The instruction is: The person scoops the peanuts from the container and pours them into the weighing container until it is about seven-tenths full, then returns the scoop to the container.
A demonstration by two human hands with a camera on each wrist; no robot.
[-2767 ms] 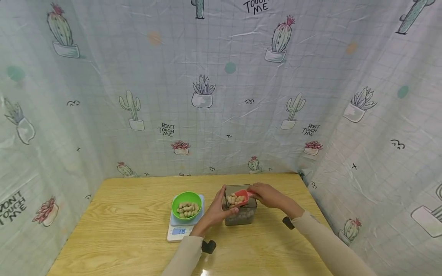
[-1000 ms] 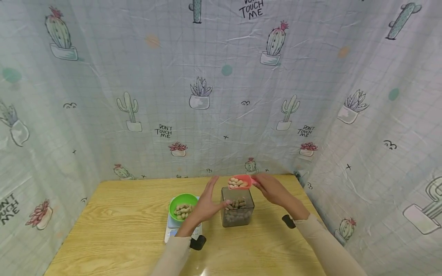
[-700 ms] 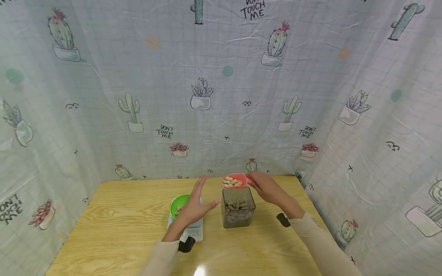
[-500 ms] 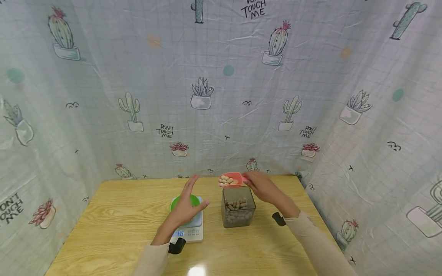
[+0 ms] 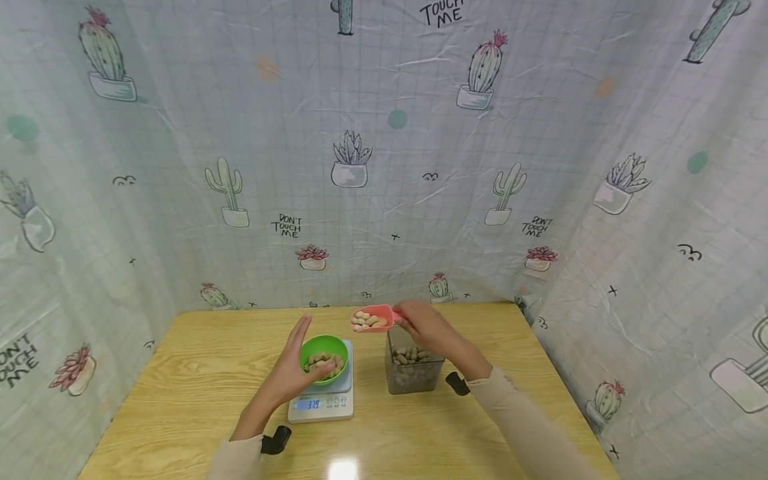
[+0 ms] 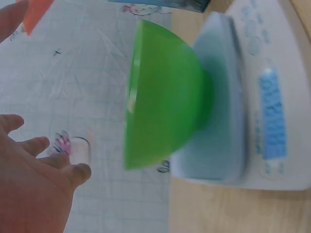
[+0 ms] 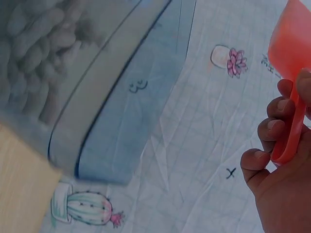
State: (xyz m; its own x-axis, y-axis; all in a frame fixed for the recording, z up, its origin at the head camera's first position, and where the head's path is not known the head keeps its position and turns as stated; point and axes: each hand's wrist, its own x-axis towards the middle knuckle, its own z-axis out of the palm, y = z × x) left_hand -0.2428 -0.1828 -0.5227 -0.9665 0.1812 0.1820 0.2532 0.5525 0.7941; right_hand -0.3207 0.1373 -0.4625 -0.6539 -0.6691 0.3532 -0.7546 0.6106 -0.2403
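Observation:
My right hand point(image 5: 425, 325) grips the handle of a pink scoop point(image 5: 384, 317) loaded with peanuts point(image 5: 366, 321). It holds the scoop in the air between the green bowl and the clear grey container. In the right wrist view, curled fingers wrap the scoop point(image 7: 291, 43) handle. My left hand point(image 5: 287, 375) is spread, fingers extended, beside the left rim of the green bowl point(image 5: 307, 348), its thumb overlapping the bowl in the head view. Peanuts lie in the bowl, which sits on a white kitchen scale point(image 5: 342, 411) whose display point(image 5: 310, 405) reads 37.9. The left wrist view shows the bowl point(image 6: 165, 97) from the side.
The grey see-through container point(image 5: 414, 380), partly filled with peanuts, stands right of the scale, below my right forearm. The wooden table point(image 5: 198, 387) reaches back to a curtain point(image 5: 384, 220) printed with cacti, which also encloses both sides.
My right hand has lifted the scoop of peanuts out of the container and carried it left towards the bowl. My left hand has left the container and moved left beside the bowl.

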